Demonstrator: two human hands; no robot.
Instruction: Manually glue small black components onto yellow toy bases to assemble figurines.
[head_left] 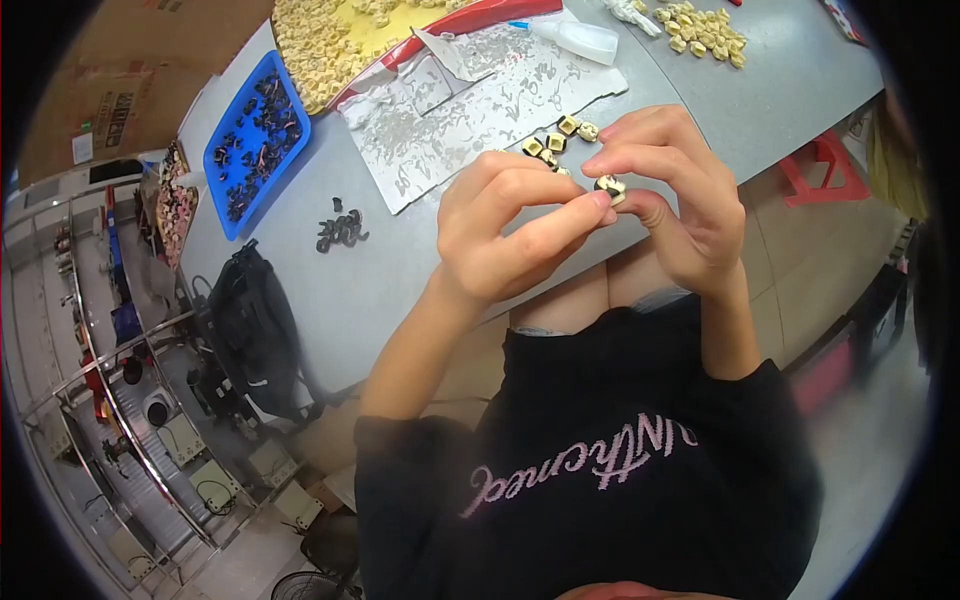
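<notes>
Between the fingertips of both hands, above the table's near edge, is a small cream-coloured piece with black parts (609, 187). My left hand (515, 225) pinches it from the left with thumb and forefinger. From the right, my right hand (680, 190) has its thumb at the piece, with the forefinger curved over it. Just beyond the fingers lie several similar cream pieces with black parts (556, 142) on the table. To the left, a little pile of black curved parts (342, 228) rests on the grey surface.
A blue tray (221, 190) of small black parts stands left on the grey table (370, 300). Behind my hands lies a glue-marked white board (400, 165) with a white squeeze bottle (580, 40). Cream pieces heap at the back (310, 50) and back right (700, 32). A red stool (825, 170) stands right.
</notes>
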